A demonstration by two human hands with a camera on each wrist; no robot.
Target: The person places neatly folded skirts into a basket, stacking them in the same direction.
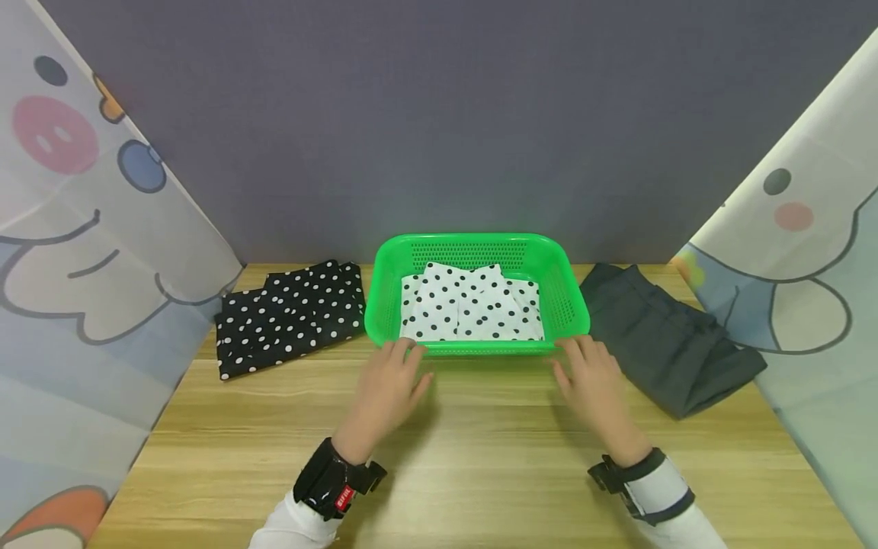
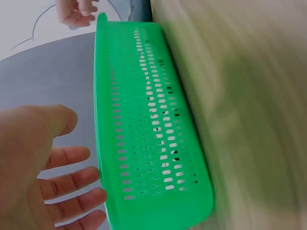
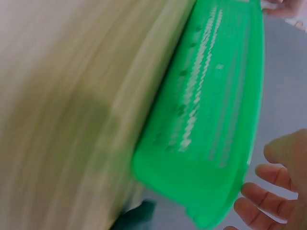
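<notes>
The green basket [image 1: 487, 348] stands on the wooden table [image 1: 487, 450], dotted white cloth [image 1: 473, 309] inside. The left hand [image 1: 386, 385] and right hand [image 1: 595, 383] are at its near corners, fingers loosely spread, pinching nothing — both should guide it evenly, without tilting.

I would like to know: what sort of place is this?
Probably a staged recording booth, though the wider room is out of view. A wooden table is set against a plain grey backdrop, cartoon-printed sheets flank it, and devices are strapped to both wrists.
</notes>
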